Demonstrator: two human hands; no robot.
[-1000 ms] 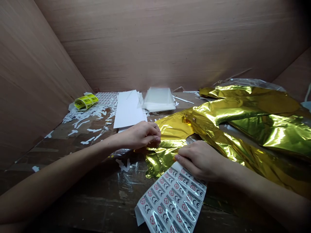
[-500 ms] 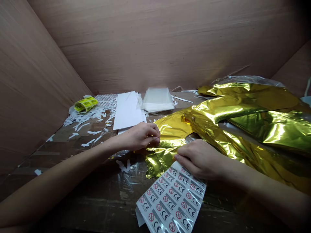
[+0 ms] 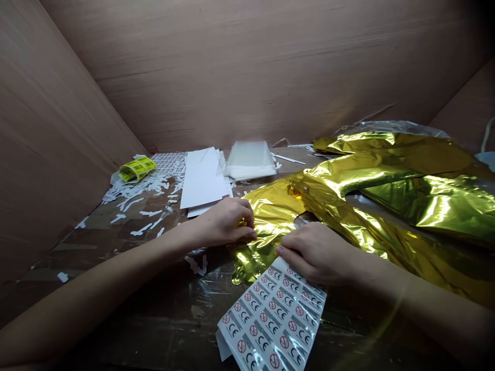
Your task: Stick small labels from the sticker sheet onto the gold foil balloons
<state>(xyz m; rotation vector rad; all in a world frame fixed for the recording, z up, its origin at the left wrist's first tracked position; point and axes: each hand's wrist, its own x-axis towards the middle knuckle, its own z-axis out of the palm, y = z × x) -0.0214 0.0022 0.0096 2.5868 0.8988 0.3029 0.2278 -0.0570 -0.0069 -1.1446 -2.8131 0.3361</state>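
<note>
Two hands: apart, the left hand (image 3: 224,222) and the right hand (image 3: 315,252) both down on one gold foil balloon (image 3: 270,214), with a stretch of crumpled foil between them.
Latest change: the left hand has rolled a little and its fingers have curled in, so a small bright fold of gold now shows between thumb and fingers; the right hand has barely shifted.
Left hand: curled and clamped on the balloon's near edge, pinching the foil between thumb and fingers.
Right hand: lying across the foil, fingers together and tips pointing left; the thumb is hidden, so I cannot tell whether it grips or only rests.
Balloon: a narrow, puckered end lies under and between the hands, and the body spreads away to the right, past the right hand, in wide, flat, shiny lobes.
Label sheet: a sheet of labels (image 3: 273,322) with red prohibition circles and CE marks lies nearest, its top corner just under the right hand.
Tabletop: a scuffed dark wooden tabletop (image 3: 88,252) carries white backing scraps (image 3: 135,193) left of the hands.
Far edge: a stack of white paper (image 3: 203,178), clear plastic bags (image 3: 249,161) and a yellow barcode label roll (image 3: 136,170) sit before a plywood wall (image 3: 232,67).
</note>
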